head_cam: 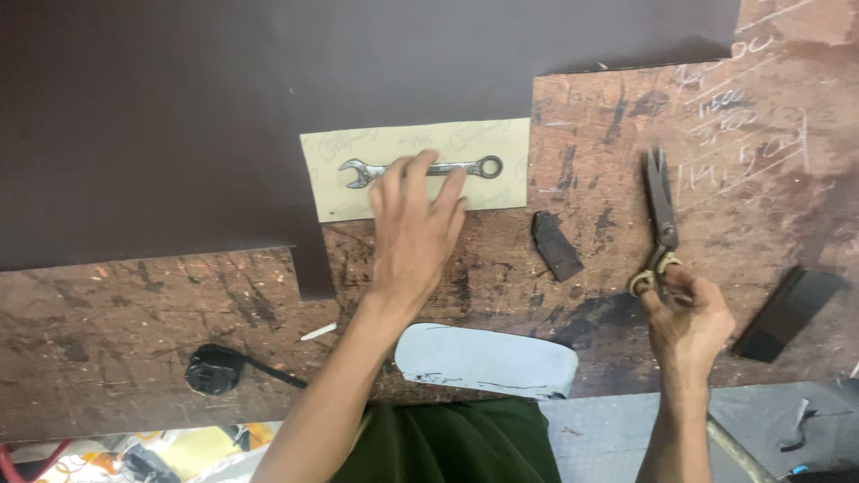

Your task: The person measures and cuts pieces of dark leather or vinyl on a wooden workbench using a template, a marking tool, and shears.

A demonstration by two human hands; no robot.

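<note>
Left hand spread flat, pressing wrench on tan card; right hand grip pinching shut scissors; best keep card pinned flat on worktop.

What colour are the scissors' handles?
Brass-yellow handles on dark scissors, head view.

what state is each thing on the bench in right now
left hand: flat, fingers spread, pressing on the wrench
wrench: lying flat on the paper pattern
paper pattern: flat on the dark sheet
dark sheet: spread flat
right hand: gripping the scissor handles
scissors: blades closed, pointing away
grey cut piece: lying at the bench edge
</note>
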